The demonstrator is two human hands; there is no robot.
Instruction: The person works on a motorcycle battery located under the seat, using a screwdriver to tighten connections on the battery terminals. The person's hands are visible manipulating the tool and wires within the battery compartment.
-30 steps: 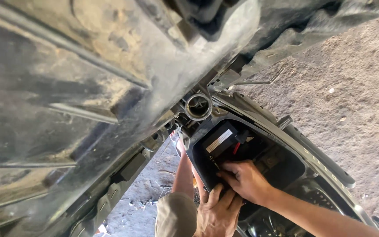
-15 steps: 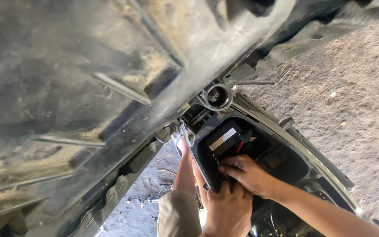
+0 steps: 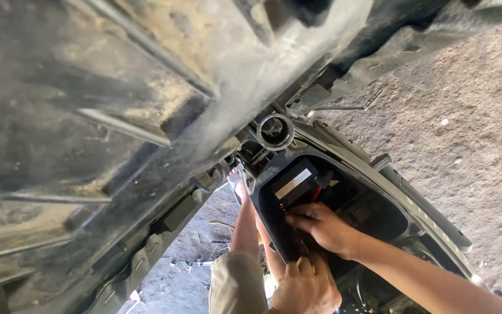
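Observation:
My right hand reaches into the black compartment of a scooter. Its fingertips are curled on the wires just below a black battery with a white label and a red wire. My left hand is below it at the compartment's near edge, fingers curled inward; what it holds is hidden. A round metal filler neck sits just above the compartment.
The dirty underside of the raised seat fills the left and top of the view. A bare leg in khaki shorts stands beside the scooter body. Rough concrete ground lies to the right, with scattered bits on the ground below.
The view has shifted, so the compartment sits slightly lower and to the right. My right hand has moved a little deeper toward the battery's wires, and my left hand has closed up beneath it.

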